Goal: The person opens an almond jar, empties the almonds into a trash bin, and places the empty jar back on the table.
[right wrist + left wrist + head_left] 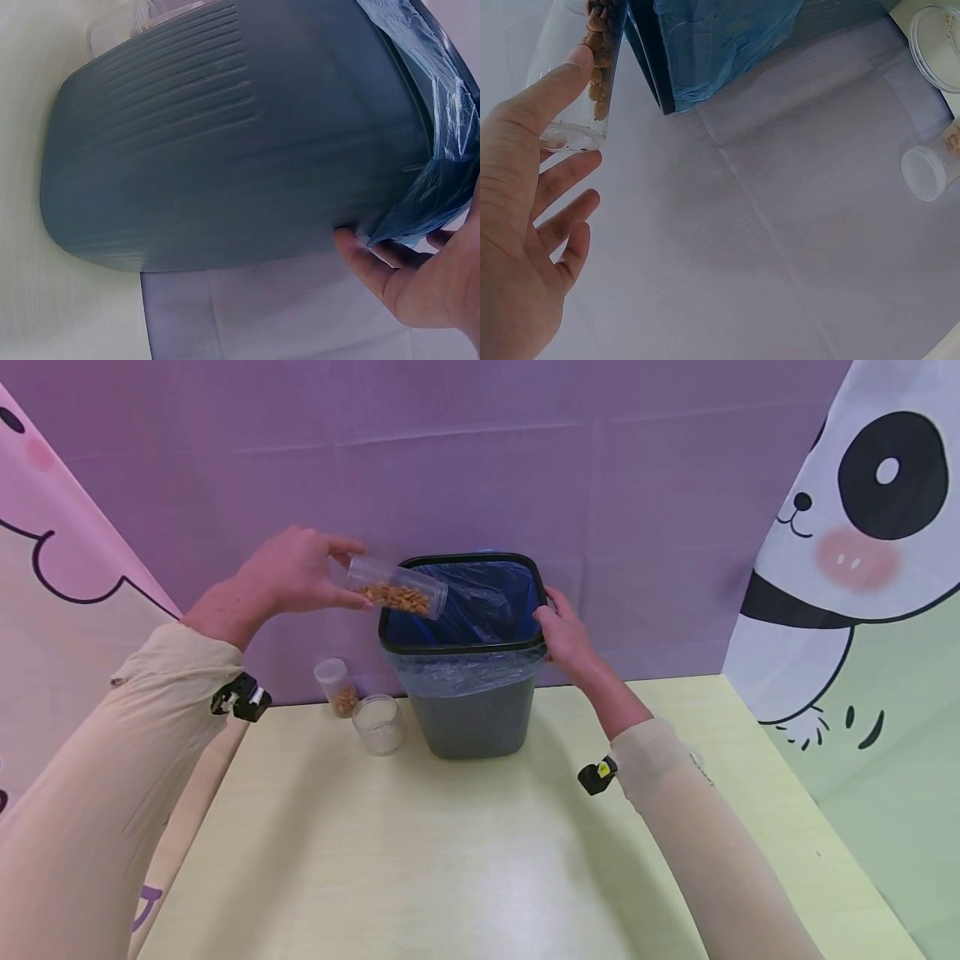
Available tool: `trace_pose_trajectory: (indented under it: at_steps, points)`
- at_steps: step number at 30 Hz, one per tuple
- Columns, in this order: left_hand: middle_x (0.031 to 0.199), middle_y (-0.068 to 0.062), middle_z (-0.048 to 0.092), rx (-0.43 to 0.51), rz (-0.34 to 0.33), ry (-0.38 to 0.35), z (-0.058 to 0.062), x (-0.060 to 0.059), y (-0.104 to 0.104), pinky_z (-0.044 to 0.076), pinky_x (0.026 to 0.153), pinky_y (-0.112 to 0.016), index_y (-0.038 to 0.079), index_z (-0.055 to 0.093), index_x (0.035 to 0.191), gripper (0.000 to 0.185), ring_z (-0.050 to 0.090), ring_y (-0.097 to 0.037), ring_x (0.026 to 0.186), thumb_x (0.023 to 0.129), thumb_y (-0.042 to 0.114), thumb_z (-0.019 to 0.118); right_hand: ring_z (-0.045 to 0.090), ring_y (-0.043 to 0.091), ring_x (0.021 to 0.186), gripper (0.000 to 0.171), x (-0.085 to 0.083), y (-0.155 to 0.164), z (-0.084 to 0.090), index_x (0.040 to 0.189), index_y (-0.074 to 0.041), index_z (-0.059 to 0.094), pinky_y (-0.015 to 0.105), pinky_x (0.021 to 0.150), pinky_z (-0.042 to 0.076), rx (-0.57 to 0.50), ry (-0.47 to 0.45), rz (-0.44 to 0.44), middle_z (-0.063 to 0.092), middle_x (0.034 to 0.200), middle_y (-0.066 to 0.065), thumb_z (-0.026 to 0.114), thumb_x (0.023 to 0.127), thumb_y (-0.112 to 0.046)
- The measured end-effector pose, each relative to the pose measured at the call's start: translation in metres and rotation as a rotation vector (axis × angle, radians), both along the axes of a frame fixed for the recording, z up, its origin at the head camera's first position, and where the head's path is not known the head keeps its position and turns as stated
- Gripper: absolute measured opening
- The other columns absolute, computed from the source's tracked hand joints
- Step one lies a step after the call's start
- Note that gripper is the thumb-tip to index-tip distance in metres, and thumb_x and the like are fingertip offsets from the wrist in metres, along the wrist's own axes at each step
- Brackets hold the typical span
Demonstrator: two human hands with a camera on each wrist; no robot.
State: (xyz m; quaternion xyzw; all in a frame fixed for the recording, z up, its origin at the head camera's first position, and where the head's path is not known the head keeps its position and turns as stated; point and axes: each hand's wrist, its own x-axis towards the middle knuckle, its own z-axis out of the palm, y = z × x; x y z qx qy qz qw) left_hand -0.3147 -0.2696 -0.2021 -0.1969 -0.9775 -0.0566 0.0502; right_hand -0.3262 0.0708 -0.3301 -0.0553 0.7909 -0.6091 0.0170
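Note:
My left hand (296, 572) pinches a clear plastic jar (384, 572) near its base, thumb on one side and fingers on the other. The jar lies tilted, its far end lower and over the bin's left rim. Brown nut-like pieces (598, 75) rest along its lower side. Below it stands a grey trash bin (474, 722) with a black rim and a blue plastic liner (487, 602) folded over the edge. At the right side of that rim, my right hand (567, 631) grips the bin, fingertips against the liner and outer wall in the right wrist view.
Left of the bin stand a lidded clear jar (331, 675) with brown pieces in its bottom and a wider clear container (378, 727). All stand at the back of a pale wooden table (420, 843), against a purple cloth backdrop (465, 460). Printed panels flank both sides.

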Motion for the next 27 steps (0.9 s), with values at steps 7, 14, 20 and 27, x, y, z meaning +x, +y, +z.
trace_pose_trajectory:
  at_steps: [7, 14, 20, 27]
  points:
    - [0.119, -0.019, 0.063, -0.056, -0.032, 0.014, 0.0057, -0.0016, 0.0042, 0.045, 0.084, -0.055, 0.009, 0.054, 0.138, 0.083, 0.055, -0.037, 0.106, 0.075, 0.059, 0.076, 0.046, 0.033, 0.118, 0.055, 0.0011, 0.0015, 0.0006, 0.152, -0.022, 0.027, 0.045, 0.078, 0.049, 0.002, 0.011, -0.011, 0.042, 0.144, 0.01, 0.036, 0.098, -0.03]
    - [0.119, -0.018, 0.063, -0.073, -0.033, 0.012, 0.0057, -0.0005, 0.0044, 0.045, 0.083, -0.055, 0.01, 0.054, 0.138, 0.085, 0.054, -0.037, 0.107, 0.073, 0.062, 0.075, 0.047, 0.031, 0.118, 0.054, -0.0001, 0.0014, -0.0002, 0.151, -0.024, 0.029, 0.044, 0.077, 0.05, 0.013, 0.016, 0.004, 0.043, 0.143, 0.009, 0.036, 0.098, -0.031]
    - [0.119, -0.019, 0.063, -0.103, -0.041, 0.03, 0.0057, 0.0004, 0.0031, 0.044, 0.085, -0.056, 0.01, 0.054, 0.138, 0.086, 0.053, -0.038, 0.107, 0.074, 0.064, 0.073, 0.049, 0.03, 0.115, 0.055, 0.0032, 0.0001, 0.0023, 0.152, -0.023, 0.028, 0.042, 0.073, 0.05, 0.01, 0.019, 0.0, 0.043, 0.143, 0.008, 0.037, 0.098, -0.03]
    - [0.118, -0.019, 0.065, -0.106, -0.076, 0.064, 0.0069, 0.0013, 0.0016, 0.044, 0.083, -0.057, 0.009, 0.054, 0.138, 0.081, 0.054, -0.039, 0.105, 0.076, 0.057, 0.075, 0.05, 0.033, 0.11, 0.055, 0.0037, -0.0005, 0.0047, 0.152, -0.022, 0.028, 0.039, 0.066, 0.048, -0.006, 0.02, -0.001, 0.045, 0.141, 0.012, 0.037, 0.098, -0.029]
